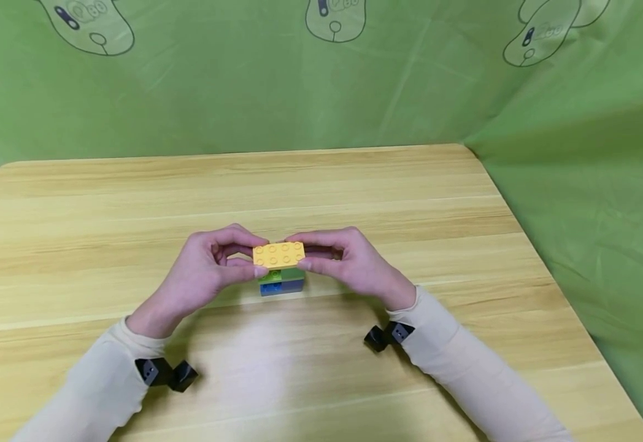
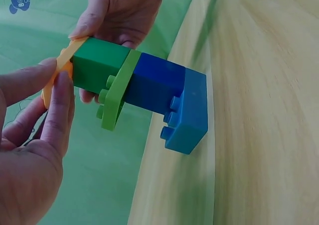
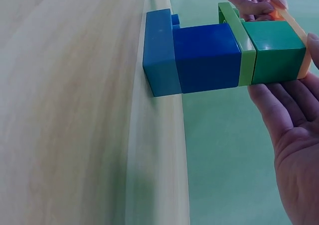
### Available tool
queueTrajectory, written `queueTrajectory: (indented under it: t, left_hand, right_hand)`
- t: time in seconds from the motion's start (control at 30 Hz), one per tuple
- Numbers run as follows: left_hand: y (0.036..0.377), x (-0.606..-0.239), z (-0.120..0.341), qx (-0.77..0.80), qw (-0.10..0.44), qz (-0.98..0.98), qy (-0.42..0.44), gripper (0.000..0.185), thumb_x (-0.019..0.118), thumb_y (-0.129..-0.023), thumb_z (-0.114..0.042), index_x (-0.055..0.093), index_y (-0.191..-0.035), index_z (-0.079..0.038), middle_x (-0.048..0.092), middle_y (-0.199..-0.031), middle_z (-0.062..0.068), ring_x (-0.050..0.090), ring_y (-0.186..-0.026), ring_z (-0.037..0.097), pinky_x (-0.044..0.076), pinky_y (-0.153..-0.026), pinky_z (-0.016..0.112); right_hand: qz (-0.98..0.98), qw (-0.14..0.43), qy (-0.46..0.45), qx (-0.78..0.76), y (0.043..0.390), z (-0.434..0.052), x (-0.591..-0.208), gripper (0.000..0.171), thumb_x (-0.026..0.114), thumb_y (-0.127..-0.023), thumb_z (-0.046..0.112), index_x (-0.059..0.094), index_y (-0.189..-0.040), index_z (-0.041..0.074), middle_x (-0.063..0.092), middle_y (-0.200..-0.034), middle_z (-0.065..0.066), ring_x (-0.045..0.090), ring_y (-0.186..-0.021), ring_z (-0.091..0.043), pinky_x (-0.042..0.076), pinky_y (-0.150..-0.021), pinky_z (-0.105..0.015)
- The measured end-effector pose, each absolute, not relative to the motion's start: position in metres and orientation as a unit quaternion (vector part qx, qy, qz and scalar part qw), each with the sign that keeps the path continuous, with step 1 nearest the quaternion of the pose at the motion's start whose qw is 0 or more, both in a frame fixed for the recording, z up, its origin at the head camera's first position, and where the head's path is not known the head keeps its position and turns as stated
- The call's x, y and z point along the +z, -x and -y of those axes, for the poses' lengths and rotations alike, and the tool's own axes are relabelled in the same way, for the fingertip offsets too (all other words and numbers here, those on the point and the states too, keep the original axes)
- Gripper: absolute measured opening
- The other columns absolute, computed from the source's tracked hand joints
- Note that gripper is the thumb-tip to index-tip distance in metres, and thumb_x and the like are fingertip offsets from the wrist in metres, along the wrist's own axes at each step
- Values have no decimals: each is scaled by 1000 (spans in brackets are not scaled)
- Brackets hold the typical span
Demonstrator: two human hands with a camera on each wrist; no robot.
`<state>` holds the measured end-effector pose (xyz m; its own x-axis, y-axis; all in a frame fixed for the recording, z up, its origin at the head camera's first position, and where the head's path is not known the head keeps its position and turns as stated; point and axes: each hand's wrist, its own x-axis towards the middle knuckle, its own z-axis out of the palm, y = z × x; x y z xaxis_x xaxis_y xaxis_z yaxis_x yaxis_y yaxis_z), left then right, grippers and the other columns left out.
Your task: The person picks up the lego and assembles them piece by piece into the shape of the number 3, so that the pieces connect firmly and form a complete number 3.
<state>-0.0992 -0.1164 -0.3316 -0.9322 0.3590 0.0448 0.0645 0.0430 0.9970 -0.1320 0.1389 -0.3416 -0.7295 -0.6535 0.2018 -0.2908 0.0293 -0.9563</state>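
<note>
A stack of toy building bricks stands on the table in front of me. At its base is a light blue brick [image 2: 193,115], with a dark blue brick [image 3: 207,58] on it. Above that come a thin light green brick [image 2: 119,93] and a green brick [image 3: 276,51]. A flat yellow brick [image 1: 278,256] with several studs lies on top, overhanging on the left. My left hand [image 1: 202,264] pinches the yellow brick's left end between thumb and fingers. At the other end, my right hand [image 1: 357,264] pinches it likewise, its fingers beside the green brick.
The wooden table [image 1: 106,215] spreads around the stack. Green cloth [image 1: 244,92] with printed cartoon figures hangs behind it and along the right. Small black devices [image 1: 158,372] are worn at both sleeve cuffs.
</note>
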Motion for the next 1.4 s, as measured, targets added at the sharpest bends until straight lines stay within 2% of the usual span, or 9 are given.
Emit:
queueTrajectory:
  t: [0.23, 0.4, 0.6, 1.07, 1.3, 1.4]
  left_hand:
    - [100, -335, 119, 680, 105, -707, -161, 32, 78, -80, 4, 69, -110, 2, 64, -106, 14, 66, -97, 32, 58, -75, 32]
    - [99, -336, 119, 681, 103, -707, -162, 33, 79, -79, 4, 69, -111, 2, 64, -106, 14, 66, -97, 28, 57, -75, 31]
    - [100, -338, 121, 681, 105, -707, -162, 34, 79, -80, 3, 70, -112, 1, 64, -107, 14, 65, -99, 31, 57, -76, 31]
    - [102, -338, 118, 673, 103, -710, -180, 36, 78, -80, 5, 67, -114, 2, 63, -111, 13, 66, -97, 33, 57, -78, 35]
    - [103, -341, 124, 651, 113, -726, -193, 52, 80, -78, 3, 58, -126, 1, 56, -127, 12, 59, -116, 28, 48, -98, 42]
    - [103, -347, 128, 627, 124, -746, -187, 55, 81, -77, 2, 57, -126, 1, 56, -128, 11, 56, -119, 28, 46, -99, 42]
  right_hand:
    - [-678, 139, 367, -622, 133, -138, -347, 36, 65, -91, -8, 61, -126, -8, 63, -126, -14, 60, -115, -31, 51, -93, -42]
    - [-679, 138, 364, -623, 133, -138, -347, 36, 66, -91, -6, 62, -126, -7, 64, -126, -13, 60, -115, -33, 51, -92, -42]
    - [-681, 141, 355, -624, 132, -137, -348, 37, 66, -90, -8, 60, -126, -9, 63, -126, -16, 59, -114, -39, 51, -92, -42]
    - [-698, 138, 337, -616, 131, -141, -347, 37, 66, -91, -5, 62, -127, -5, 64, -126, -12, 60, -114, -35, 51, -93, -40]
    - [-705, 136, 333, -611, 131, -141, -347, 37, 67, -90, -6, 62, -126, -5, 63, -126, -14, 63, -111, -28, 52, -91, -39]
    - [-706, 133, 338, -608, 131, -141, -347, 37, 67, -89, -7, 63, -126, -6, 63, -126, -14, 63, -110, -27, 53, -90, -39]
